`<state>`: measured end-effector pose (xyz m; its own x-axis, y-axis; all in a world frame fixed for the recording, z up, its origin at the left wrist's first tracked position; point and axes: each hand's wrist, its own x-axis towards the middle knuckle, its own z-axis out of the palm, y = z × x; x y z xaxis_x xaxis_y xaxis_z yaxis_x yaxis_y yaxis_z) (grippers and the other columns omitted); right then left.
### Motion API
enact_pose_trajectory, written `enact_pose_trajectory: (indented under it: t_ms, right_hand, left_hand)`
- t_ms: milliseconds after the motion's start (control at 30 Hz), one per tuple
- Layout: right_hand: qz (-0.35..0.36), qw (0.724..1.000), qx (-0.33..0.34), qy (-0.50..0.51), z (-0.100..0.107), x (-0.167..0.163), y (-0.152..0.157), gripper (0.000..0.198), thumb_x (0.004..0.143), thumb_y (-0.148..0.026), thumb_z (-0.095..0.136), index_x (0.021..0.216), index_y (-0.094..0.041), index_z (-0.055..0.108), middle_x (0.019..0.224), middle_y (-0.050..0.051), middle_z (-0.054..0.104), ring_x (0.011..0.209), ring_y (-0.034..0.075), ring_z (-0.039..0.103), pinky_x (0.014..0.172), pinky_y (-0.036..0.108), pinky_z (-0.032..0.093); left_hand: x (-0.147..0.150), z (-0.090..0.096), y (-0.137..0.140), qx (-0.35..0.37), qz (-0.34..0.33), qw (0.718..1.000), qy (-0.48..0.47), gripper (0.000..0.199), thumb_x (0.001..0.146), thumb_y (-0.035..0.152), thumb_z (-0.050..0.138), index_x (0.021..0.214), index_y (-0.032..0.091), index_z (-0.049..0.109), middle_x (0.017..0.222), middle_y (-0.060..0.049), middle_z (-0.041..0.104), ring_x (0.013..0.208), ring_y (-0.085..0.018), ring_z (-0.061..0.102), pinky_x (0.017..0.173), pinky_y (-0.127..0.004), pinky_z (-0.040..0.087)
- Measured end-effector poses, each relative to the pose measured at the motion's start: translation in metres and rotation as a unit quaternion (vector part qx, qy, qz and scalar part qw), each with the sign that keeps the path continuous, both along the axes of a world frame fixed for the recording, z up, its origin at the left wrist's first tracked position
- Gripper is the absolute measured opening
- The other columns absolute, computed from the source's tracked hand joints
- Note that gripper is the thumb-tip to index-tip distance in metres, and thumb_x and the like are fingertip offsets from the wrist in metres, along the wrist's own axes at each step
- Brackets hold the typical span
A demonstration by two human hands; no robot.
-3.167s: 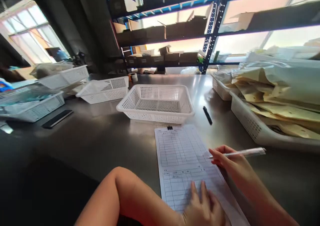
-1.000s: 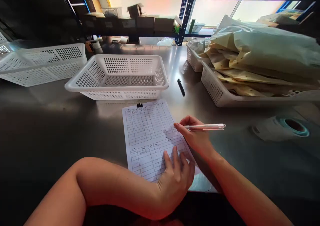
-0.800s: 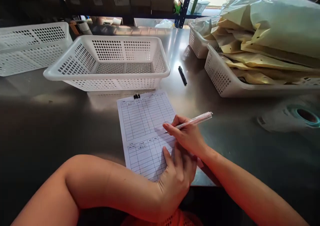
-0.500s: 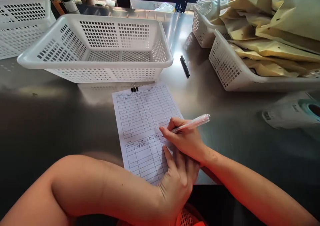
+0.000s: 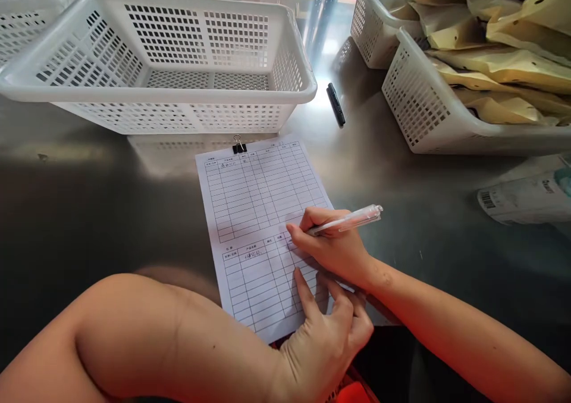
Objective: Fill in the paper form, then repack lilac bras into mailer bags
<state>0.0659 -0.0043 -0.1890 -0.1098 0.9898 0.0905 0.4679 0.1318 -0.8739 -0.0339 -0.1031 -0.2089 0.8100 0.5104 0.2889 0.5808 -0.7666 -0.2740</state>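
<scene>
A printed form sheet (image 5: 263,203) with ruled tables lies on the metal table, a black binder clip (image 5: 239,147) at its top edge. A few handwritten marks show in both tables. My right hand (image 5: 332,242) is closed around a clear pen (image 5: 361,217) with a pinkish barrel. Its tip is down at the lower table's header, partly hidden by my fingers. Below it, my left hand (image 5: 332,331) rests with its fingers apart on the lower right of the sheet, index finger stretched out on the paper.
Behind the sheet stands a white perforated basket (image 5: 191,96). A black marker (image 5: 335,104) lies to its right. Yellow padded envelopes (image 5: 517,63) fill another white basket (image 5: 414,102). A labelled roll (image 5: 521,199) sits at the right, and the metal table (image 5: 111,212) stretches around.
The view has tilted down and come slightly closer. My left hand has shifted a little right and down, its fingers spreading more. My right hand keeps the pen at nearly the same spot.
</scene>
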Motion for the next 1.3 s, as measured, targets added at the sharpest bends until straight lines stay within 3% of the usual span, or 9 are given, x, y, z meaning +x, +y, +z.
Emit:
enact_pose_trajectory:
  t_ms: [333,733,1133,1300]
  right_hand:
    - [-0.010,1.000,-0.003,-0.006,0.001,0.000,0.001,0.033,0.080,-0.020,0.062,0.053,-0.018,0.042,0.046,-0.006,0.040,0.046,0.006,0.033,0.041,0.021,0.026]
    - [-0.014,1.000,0.002,-0.005,0.003,-0.001,0.002,0.032,0.076,-0.018,0.059,0.052,-0.019,0.037,0.046,-0.007,0.035,0.046,0.006,0.029,0.041,0.021,0.024]
    - [-0.017,0.999,0.032,-0.021,0.002,-0.001,0.001,0.034,0.076,-0.016,0.056,0.053,-0.020,0.032,0.048,-0.006,0.034,0.047,0.006,0.027,0.043,0.022,0.022]
    - [-0.004,1.000,0.014,-0.021,0.002,-0.001,0.002,0.033,0.075,-0.016,0.057,0.053,-0.020,0.033,0.046,-0.007,0.034,0.046,0.006,0.027,0.042,0.022,0.022]
  left_hand:
    - [0.004,-0.008,-0.007,-0.011,0.019,1.000,-0.004,0.039,0.092,0.039,0.048,0.125,0.028,0.064,0.116,-0.008,0.045,0.108,-0.032,0.052,0.076,-0.060,0.060]
    - [-0.004,0.001,0.002,0.001,-0.021,0.999,0.027,0.040,0.092,0.032,0.045,0.128,0.026,0.062,0.113,-0.009,0.047,0.103,-0.030,0.054,0.072,-0.055,0.062]
    - [-0.004,0.000,0.001,0.005,-0.021,0.999,0.026,0.040,0.093,0.033,0.043,0.128,0.027,0.062,0.114,-0.009,0.047,0.104,-0.029,0.054,0.072,-0.053,0.063]
    - [-0.004,0.002,0.002,0.011,-0.018,1.000,0.024,0.039,0.093,0.034,0.045,0.126,0.027,0.063,0.114,-0.009,0.047,0.103,-0.029,0.053,0.072,-0.053,0.062]
